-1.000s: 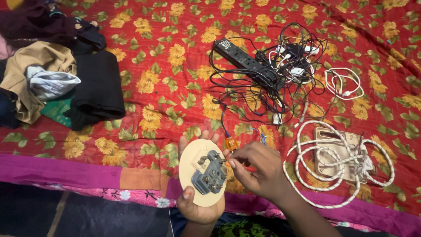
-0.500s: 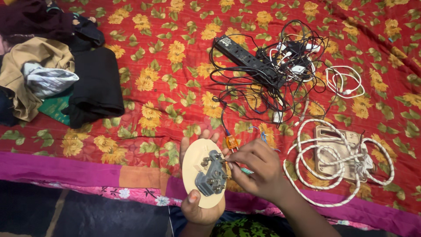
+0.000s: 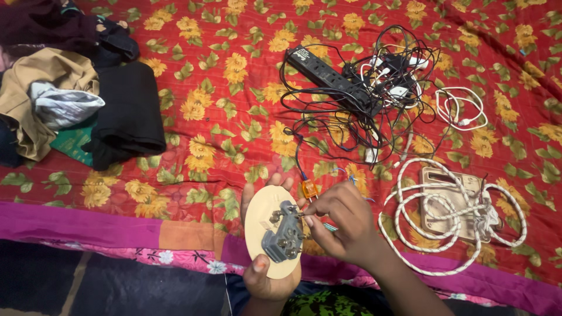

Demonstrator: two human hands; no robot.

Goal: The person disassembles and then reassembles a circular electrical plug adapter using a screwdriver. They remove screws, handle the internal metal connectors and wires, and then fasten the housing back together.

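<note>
My left hand [image 3: 266,280] holds a round cream-coloured disc [image 3: 264,217] from below, its back turned up. A grey fitting with brass screw terminals [image 3: 281,237] sits in the middle of the disc. My right hand [image 3: 345,225] pinches a thin wire at the fitting's upper edge, fingertips touching the terminals. Just above the fingers lies a small orange part [image 3: 309,188] on thin blue and dark wires.
A black power strip [image 3: 331,82] with tangled black and white cables lies behind. A white cable coil [image 3: 459,108] is at right, and a thick white cord [image 3: 410,219] loops over a beige plate [image 3: 453,205]. Folded clothes [image 3: 70,108] lie at left on the floral bedspread [image 3: 193,146].
My left hand has lifted the disc slightly and tilted it more upright. My right hand's fingers have shifted onto the fitting's terminals.
</note>
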